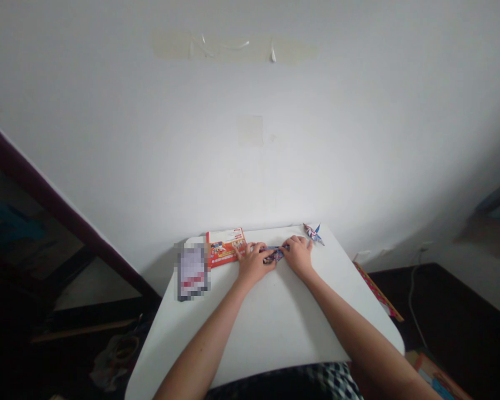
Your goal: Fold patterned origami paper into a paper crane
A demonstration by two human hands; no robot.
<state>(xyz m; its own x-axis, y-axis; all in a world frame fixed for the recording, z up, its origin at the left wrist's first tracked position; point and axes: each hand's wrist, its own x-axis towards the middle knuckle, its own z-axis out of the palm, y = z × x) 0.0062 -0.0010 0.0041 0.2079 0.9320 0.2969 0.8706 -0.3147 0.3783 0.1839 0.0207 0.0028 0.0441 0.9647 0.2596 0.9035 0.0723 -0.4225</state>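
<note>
Left hand (255, 264), fingers part-spread, and right hand (299, 255), fingers bunched, are holding patterned paper (278, 254) on counter (283, 316), apparently steadying it.

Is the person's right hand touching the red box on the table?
Apart. The head view shows the left hand and a patterned piece between the right hand and the red box.
</note>
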